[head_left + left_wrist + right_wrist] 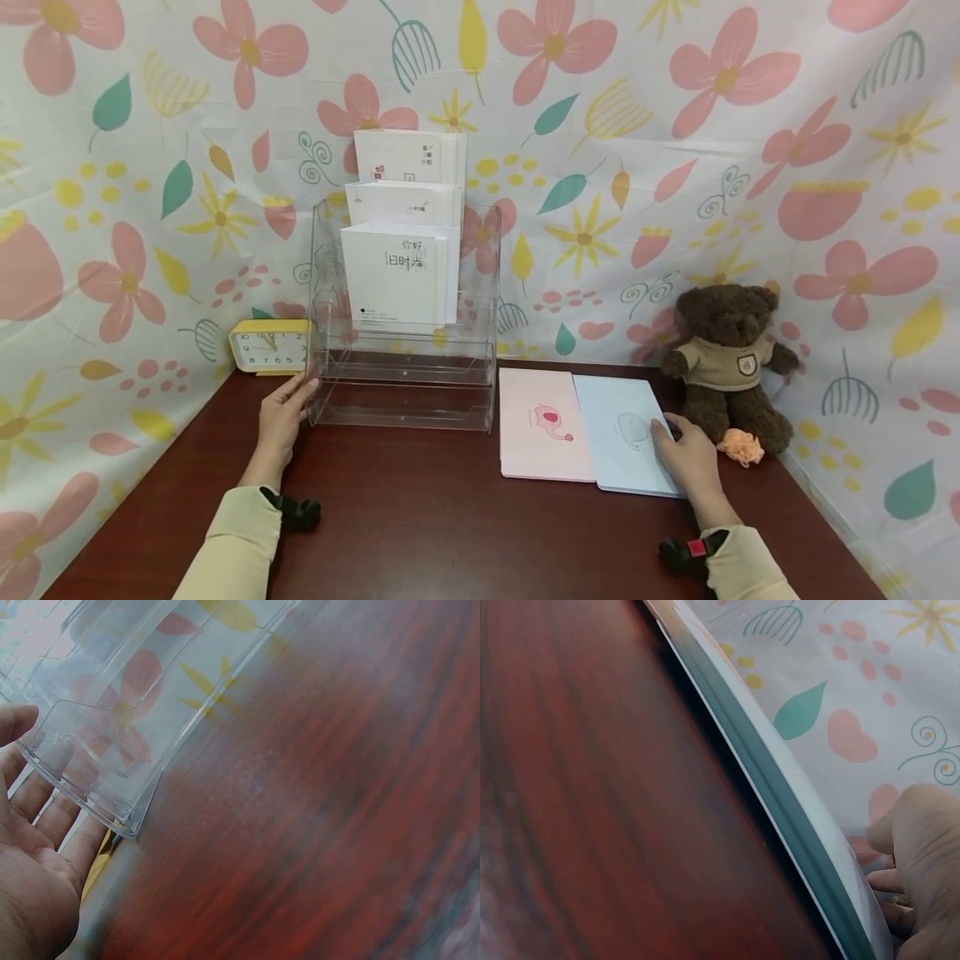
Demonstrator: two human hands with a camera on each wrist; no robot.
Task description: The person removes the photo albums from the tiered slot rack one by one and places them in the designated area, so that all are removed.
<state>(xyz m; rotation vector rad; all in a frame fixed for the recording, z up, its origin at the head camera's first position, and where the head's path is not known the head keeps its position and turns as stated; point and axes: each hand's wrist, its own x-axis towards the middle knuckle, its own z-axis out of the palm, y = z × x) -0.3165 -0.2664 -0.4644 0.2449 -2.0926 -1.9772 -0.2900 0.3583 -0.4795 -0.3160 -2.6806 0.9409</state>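
Observation:
My left hand (283,417) holds the left side of a clear acrylic display rack (408,417), thumb on one face and fingers behind the side panel (82,802) in the left wrist view. White booklets (393,279) with printed covers stand in the tiers of the rack. On the right, my right hand (688,458) grips the right edge of a light blue notebook (626,417), its thumb lying on the cover. A pink notebook (540,425) with an elephant drawing lies right beside the blue one. Up close, the right wrist view has the blue notebook's edge (780,802) with my fingers at it.
A yellow clock (270,346) stands left of the rack. To the right, a brown teddy bear (726,362) in a beige shirt sits against the flowered backdrop (600,167), an orange yarn-like bundle (741,447) at its feet. The dark red tabletop (420,517) runs in front.

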